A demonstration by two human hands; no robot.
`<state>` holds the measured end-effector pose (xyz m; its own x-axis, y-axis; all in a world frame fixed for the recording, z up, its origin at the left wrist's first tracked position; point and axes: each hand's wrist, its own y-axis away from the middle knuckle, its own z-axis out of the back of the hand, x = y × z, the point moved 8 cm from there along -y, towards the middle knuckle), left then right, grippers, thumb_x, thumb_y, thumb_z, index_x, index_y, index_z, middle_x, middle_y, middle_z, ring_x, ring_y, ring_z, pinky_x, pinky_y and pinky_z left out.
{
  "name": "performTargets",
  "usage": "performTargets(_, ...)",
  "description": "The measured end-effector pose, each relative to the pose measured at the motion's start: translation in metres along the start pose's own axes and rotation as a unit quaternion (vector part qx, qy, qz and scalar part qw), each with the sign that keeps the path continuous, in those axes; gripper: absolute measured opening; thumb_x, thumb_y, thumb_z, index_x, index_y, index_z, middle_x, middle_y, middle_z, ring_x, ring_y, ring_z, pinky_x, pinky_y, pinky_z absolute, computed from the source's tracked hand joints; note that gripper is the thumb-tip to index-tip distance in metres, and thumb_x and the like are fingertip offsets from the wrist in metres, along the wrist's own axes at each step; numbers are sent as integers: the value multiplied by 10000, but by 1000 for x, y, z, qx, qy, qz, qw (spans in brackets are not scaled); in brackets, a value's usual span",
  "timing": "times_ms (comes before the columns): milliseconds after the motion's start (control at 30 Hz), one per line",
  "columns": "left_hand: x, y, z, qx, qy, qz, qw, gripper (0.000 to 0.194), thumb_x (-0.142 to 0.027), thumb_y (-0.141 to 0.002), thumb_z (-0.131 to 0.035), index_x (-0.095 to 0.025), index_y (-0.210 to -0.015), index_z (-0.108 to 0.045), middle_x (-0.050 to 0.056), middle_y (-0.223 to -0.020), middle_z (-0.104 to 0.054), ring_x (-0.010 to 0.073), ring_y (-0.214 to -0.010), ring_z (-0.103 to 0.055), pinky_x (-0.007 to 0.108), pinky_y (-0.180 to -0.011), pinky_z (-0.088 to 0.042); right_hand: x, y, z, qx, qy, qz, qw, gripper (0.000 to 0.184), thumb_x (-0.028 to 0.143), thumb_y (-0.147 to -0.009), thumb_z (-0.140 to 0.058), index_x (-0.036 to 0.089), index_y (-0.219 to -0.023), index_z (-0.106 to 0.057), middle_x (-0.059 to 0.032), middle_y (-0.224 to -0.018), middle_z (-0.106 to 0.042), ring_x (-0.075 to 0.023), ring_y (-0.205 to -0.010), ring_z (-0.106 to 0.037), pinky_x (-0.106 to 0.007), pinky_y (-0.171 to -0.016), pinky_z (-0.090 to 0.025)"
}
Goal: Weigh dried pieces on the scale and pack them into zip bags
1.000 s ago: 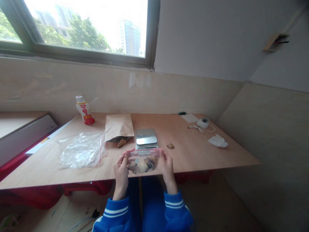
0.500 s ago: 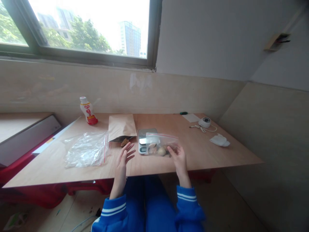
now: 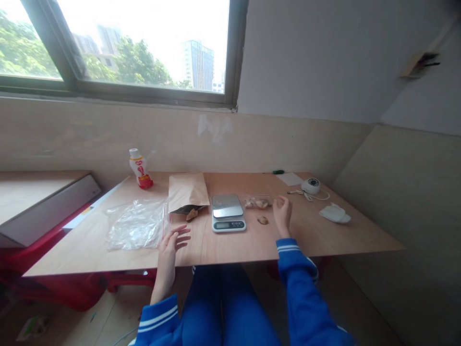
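Note:
A small clear zip bag with brownish pieces inside lies on the wooden table, just right of a small digital scale. My right hand hovers beside that bag with fingers loosely curled and nothing in them. A loose brown piece lies just left of it. My left hand is open, fingers spread, over the table's near edge, close to a pile of empty clear zip bags. A brown paper pouch lies open behind, one piece spilled at its mouth.
A small white and red bottle stands at the back left. At the back right are a white round device with a cord, a paper slip, a green pen and a crumpled white tissue. A low cabinet sits at left.
Both hands held the filled bag up a second ago. My right hand carried it right, past the scale, and set it on the table. My left hand let go and stayed low.

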<state>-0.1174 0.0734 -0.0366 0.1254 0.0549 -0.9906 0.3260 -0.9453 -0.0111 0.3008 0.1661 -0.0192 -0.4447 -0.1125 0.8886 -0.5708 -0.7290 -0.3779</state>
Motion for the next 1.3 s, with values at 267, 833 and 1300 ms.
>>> performTargets(267,19,-10,4,-8,-19,15,1000,391,-471,-690,-595,-161,-916,-667,99,-905,-703,195,-725,-652,288,-607,-494,6,60,-25,168,30,103,980,32,199,-659,-607,202,-646,-637,-44,-752,-653,-239,-810,-573,-409,-824,-425)
performTargets(833,25,-10,10,-39,-128,-26,991,423,-466,-708,-571,-157,-987,-642,129,-1010,-667,237,-827,-639,340,-661,-496,70,92,-53,169,-151,69,972,306,411,-842,-524,211,-987,-704,-96,-1183,-642,-247,-1173,-527,-435,-1031,-350)
performTargets(1300,15,-68,-38,-40,-455,-229,860,371,-190,-769,-487,-167,-1116,-617,150,-1102,-633,322,-1028,-557,457,-902,-395,16,100,79,-126,-230,-77,962,360,457,-816,-542,143,-942,-666,-3,-626,-594,-135,-570,-504,-272,-593,-425)
